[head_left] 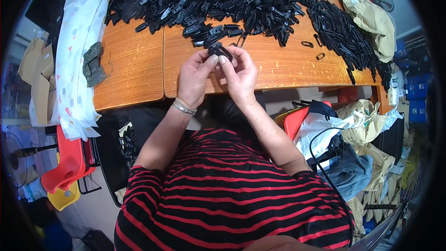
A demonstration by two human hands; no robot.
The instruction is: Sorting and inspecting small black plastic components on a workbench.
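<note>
Close to the table's front edge, my left hand and my right hand meet around a small black plastic part. Both thumbs press on its near side, and the fingers curl behind it. How many pieces make up the part cannot be told. Just beyond my fingertips lie more black plastic parts, at the near fringe of a big heap of similar pieces. A thin black frame-shaped piece lies right behind my hands.
Narrow black pieces form a second pile on the right of the wooden table, with a few loose frames beside it. Patterned white sheeting and a dark cloth cover the left end. Red chairs stand below.
</note>
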